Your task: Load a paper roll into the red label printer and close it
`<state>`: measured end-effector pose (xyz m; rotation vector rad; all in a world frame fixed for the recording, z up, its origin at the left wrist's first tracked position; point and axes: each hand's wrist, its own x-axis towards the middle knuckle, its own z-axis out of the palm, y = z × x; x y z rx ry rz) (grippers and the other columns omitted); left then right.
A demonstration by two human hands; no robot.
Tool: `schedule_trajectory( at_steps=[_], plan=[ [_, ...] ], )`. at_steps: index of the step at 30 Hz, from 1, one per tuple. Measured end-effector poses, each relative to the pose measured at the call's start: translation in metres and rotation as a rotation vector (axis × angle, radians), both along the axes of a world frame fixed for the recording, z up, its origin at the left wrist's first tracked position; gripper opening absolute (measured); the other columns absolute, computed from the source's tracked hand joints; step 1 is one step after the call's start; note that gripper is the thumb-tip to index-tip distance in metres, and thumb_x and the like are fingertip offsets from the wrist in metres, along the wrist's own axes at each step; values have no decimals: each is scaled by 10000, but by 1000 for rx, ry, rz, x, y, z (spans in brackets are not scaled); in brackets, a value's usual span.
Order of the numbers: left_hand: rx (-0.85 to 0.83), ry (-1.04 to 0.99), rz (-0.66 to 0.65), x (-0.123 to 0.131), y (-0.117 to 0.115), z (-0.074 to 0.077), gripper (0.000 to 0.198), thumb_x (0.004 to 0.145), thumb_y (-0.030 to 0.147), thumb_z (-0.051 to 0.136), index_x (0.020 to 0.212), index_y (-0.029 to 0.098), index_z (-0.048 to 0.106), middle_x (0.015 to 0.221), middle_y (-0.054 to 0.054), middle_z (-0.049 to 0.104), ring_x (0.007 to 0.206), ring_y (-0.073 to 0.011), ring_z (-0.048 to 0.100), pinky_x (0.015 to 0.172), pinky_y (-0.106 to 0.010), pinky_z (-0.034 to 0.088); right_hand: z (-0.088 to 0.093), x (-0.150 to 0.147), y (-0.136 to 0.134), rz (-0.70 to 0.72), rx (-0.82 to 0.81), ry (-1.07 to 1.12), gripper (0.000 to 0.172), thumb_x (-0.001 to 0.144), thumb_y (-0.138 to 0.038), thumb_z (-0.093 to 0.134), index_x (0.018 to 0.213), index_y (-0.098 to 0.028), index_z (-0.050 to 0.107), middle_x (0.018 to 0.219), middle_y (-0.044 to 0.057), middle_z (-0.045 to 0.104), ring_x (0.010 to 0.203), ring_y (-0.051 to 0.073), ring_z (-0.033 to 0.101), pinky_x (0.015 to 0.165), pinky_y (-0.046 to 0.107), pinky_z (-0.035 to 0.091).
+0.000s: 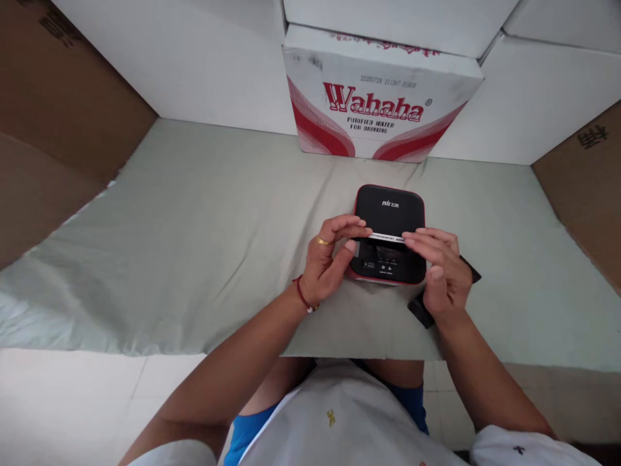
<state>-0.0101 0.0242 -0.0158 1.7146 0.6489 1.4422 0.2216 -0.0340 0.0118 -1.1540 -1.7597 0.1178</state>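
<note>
A compact black printer (389, 217) with red sides and a FEIE logo on its lid rests on the cloth. A white strip with small print (387, 237) runs across the lid's front edge, above a darker front section with small buttons. My left hand (332, 255) touches the left end of this edge with stretched fingertips, its thumb apart from them. At the right end, the fingertips of my right hand (446, 268) rest on the edge, fingers extended and thumb lower. A black object (421, 310) lies partly hidden beneath my right hand; its kind is unclear.
Behind the printer stands a white and red Wahaha water carton (376, 107), with white boxes (208, 58) around it. Brown cardboard (63, 110) borders the left side and more cardboard (587, 168) the right. A pale green cloth (233, 213) covers the surface up to its front edge.
</note>
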Motion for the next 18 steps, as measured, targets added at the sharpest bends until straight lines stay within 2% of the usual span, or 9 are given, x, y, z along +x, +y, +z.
schedule_trajectory(
  at_steps=[2,4,7,9,11,14,18],
  plan=[
    [29,-36,-26,0,3,-5,412,1129,388,589,1524,289,530,1290,-81,814,1292,-231,769,1200,-473,530,-2,-1,-6,21,51,-55,487,1138,-534,404,1207,-404,868,1177,59,845,1250,361,713,1105,673,542],
    [42,-33,0,0,9,-12,520,1104,441,628,1583,308,476,1477,-115,730,1430,-256,692,1271,-504,483,-5,-2,-12,-12,107,-79,477,1129,-528,420,1124,-430,886,1054,77,798,1219,361,674,1056,648,544],
    [-37,23,15,1,21,-24,782,1022,643,679,1679,350,373,1782,-131,459,1679,-336,432,1358,-581,381,-11,-2,-18,-91,140,-97,434,1107,-517,464,1123,-458,894,868,89,666,1074,340,652,918,584,560],
    [-126,14,-47,3,29,-31,914,963,708,713,1720,386,314,1860,-98,338,1746,-359,308,1386,-596,337,-13,0,-20,-117,133,-115,413,1094,-515,486,1136,-462,893,807,83,615,983,325,639,838,547,553],
    [-183,-54,-133,6,33,-34,926,942,714,716,1724,414,322,1863,-63,343,1750,-352,306,1384,-589,354,-12,0,-22,-112,119,-130,398,1090,-497,499,1150,-451,890,793,80,616,933,316,630,798,526,539],
    [-234,-138,-253,10,33,-33,874,951,666,694,1718,423,353,1838,-39,402,1709,-327,395,1358,-575,412,-7,0,-22,-58,113,-131,374,1089,-432,528,1251,-452,865,798,66,636,903,302,615,788,509,523],
    [-305,-129,-265,9,33,-32,863,955,626,680,1724,411,354,1845,-34,403,1703,-306,416,1353,-556,435,-1,0,-21,7,94,-113,408,1078,-377,571,1396,-490,800,815,40,651,863,274,599,799,500,524]
  ],
)
